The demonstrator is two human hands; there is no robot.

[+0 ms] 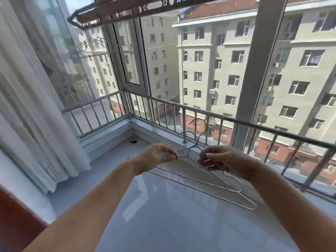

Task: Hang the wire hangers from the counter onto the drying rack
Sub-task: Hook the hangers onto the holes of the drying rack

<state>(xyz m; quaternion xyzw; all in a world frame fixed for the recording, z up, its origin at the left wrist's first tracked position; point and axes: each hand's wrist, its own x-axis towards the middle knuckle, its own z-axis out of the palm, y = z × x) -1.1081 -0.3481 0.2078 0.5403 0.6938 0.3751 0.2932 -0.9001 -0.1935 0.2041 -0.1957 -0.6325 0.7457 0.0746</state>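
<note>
A few thin wire hangers (pixel 198 180) are bunched together above the glossy white counter (pixel 163 215), hooks pointing up toward the railing. My left hand (pixel 156 157) pinches the shoulder wire of one hanger. My right hand (pixel 225 160) grips the wires near the necks. Part of the bundle rests on the counter at the right. The brown drying rack (pixel 112 13) runs overhead at the top left, and a few hangers (pixel 98 44) hang under it.
A metal railing (pixel 200 113) lines the window behind the counter. White curtains (pixel 27 115) hang at the left. A small dark object (pixel 134 142) lies on the counter near the corner. A thick window post (pixel 254 70) stands at the right.
</note>
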